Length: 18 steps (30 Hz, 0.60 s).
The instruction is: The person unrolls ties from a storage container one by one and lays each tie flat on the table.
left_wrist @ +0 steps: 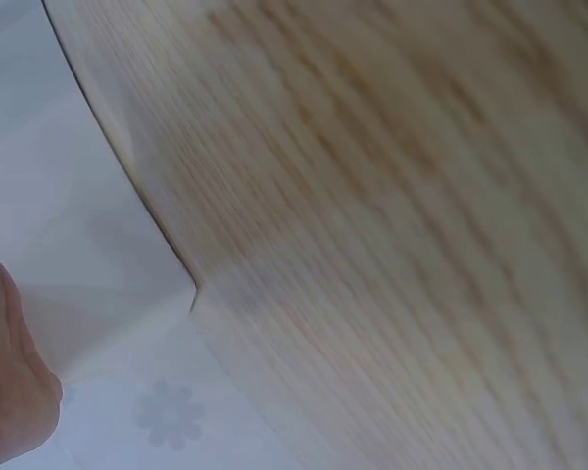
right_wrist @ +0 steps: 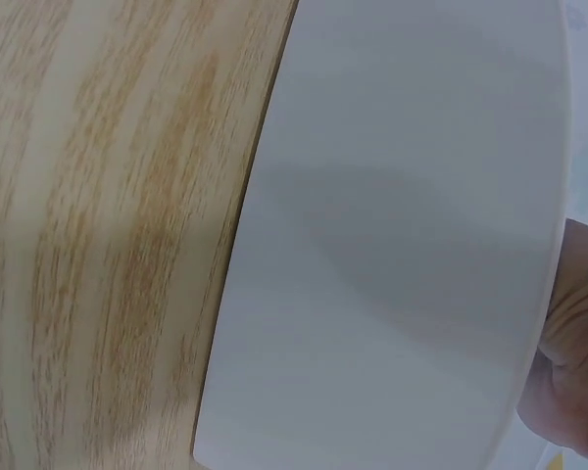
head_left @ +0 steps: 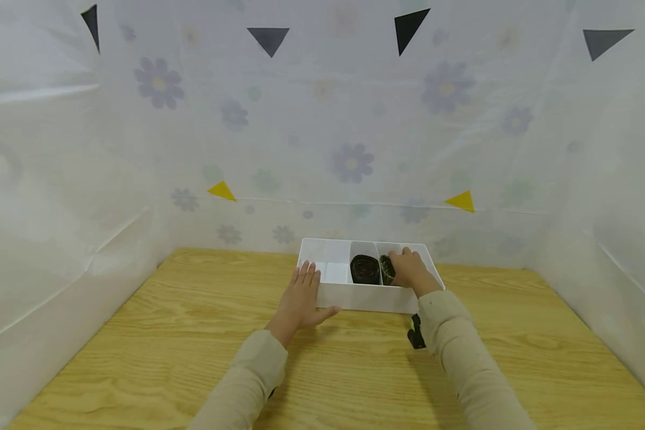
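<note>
A white divided box (head_left: 368, 297) sits on a wood-grain desk (head_left: 166, 346), near the pale flowered sheeting (head_left: 301, 137) behind. My left hand (head_left: 303, 298) is at the box's front left corner, fingers straight, thumb spread out to the side. My right hand (head_left: 409, 269) reaches into the box's right part, over a patterned dark roll (head_left: 387, 270); I cannot tell whether my fingers pinch it. Left of it, across a divider, rests a dark coiled roll (head_left: 364, 270).
</note>
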Each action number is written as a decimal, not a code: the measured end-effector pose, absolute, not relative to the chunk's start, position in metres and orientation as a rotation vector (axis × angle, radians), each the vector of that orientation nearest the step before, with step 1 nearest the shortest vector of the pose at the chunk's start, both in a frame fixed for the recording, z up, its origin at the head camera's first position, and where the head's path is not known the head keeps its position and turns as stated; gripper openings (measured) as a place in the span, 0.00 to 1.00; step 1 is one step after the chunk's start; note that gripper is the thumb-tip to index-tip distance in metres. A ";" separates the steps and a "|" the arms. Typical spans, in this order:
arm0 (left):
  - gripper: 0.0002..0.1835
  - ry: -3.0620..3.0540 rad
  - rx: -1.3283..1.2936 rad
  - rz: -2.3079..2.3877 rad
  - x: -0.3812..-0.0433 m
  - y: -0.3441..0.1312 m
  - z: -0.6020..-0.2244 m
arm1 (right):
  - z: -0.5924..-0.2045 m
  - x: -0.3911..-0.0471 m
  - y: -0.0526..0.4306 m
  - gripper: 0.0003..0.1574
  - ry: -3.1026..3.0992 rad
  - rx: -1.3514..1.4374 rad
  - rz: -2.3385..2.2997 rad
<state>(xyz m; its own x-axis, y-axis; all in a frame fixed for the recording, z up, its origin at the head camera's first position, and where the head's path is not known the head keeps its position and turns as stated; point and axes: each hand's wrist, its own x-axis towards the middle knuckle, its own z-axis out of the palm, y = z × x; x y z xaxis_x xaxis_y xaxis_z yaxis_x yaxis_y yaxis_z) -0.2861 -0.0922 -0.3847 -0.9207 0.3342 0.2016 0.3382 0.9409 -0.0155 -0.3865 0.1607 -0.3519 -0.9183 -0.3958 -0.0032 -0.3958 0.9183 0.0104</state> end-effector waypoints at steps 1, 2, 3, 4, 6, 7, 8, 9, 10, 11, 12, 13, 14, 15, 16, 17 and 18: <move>0.51 -2.895 -0.506 -0.027 -0.287 -0.092 -0.385 | -0.352 -0.386 0.161 0.43 3.076 -0.633 -0.006; 0.51 -2.892 -0.506 -0.028 -0.287 -0.092 -0.385 | -0.352 -0.386 0.162 0.44 3.077 -0.631 -0.028; 0.51 -2.890 -0.506 -0.031 -0.288 -0.092 -0.386 | -0.353 -0.386 0.162 0.44 3.077 -0.630 -0.049; 0.51 -2.887 -0.505 -0.032 -0.288 -0.092 -0.386 | -0.353 -0.387 0.162 0.44 3.080 -0.629 -0.061; 0.51 -2.884 -0.505 -0.034 -0.289 -0.092 -0.387 | -0.355 -0.387 0.163 0.46 3.096 -0.630 -0.074; 0.51 -2.885 -0.504 -0.035 -0.289 -0.092 -0.388 | -0.355 -0.387 0.163 0.46 3.106 -0.628 -0.074; 0.51 -2.886 -0.502 -0.033 -0.289 -0.092 -0.388 | -0.356 -0.387 0.163 0.47 3.117 -0.627 -0.072; 0.51 -2.886 -0.502 -0.032 -0.289 -0.091 -0.388 | -0.356 -0.387 0.163 0.48 3.131 -0.630 -0.065; 0.51 -2.891 -0.501 -0.030 -0.288 -0.091 -0.387 | -0.356 -0.387 0.163 0.48 3.147 -0.629 -0.058; 0.51 -2.892 -0.501 -0.032 -0.288 -0.091 -0.387 | -0.356 -0.387 0.163 0.48 3.164 -0.630 -0.053; 0.52 -2.892 -0.501 -0.033 -0.288 -0.090 -0.387 | -0.356 -0.386 0.163 0.48 3.181 -0.633 -0.048; 0.52 -2.898 -0.499 -0.027 -0.288 -0.090 -0.387 | -0.356 -0.386 0.164 0.47 3.199 -0.637 -0.054; 0.52 -2.896 -0.500 -0.028 -0.287 -0.090 -0.386 | -0.356 -0.386 0.164 0.46 3.219 -0.649 -0.061; 0.52 -2.897 -0.500 -0.025 -0.287 -0.089 -0.386 | -0.356 -0.385 0.165 0.45 3.242 -0.660 -0.072; 0.52 -2.900 -0.497 -0.018 -0.288 -0.089 -0.386 | -0.356 -0.385 0.165 0.44 3.263 -0.671 -0.094; 0.52 -2.898 -0.497 -0.015 -0.289 -0.089 -0.387 | -0.357 -0.384 0.166 0.43 3.286 -0.688 -0.117; 0.52 -2.897 -0.496 -0.011 -0.290 -0.089 -0.387 | -0.357 -0.384 0.167 0.43 3.306 -0.708 -0.141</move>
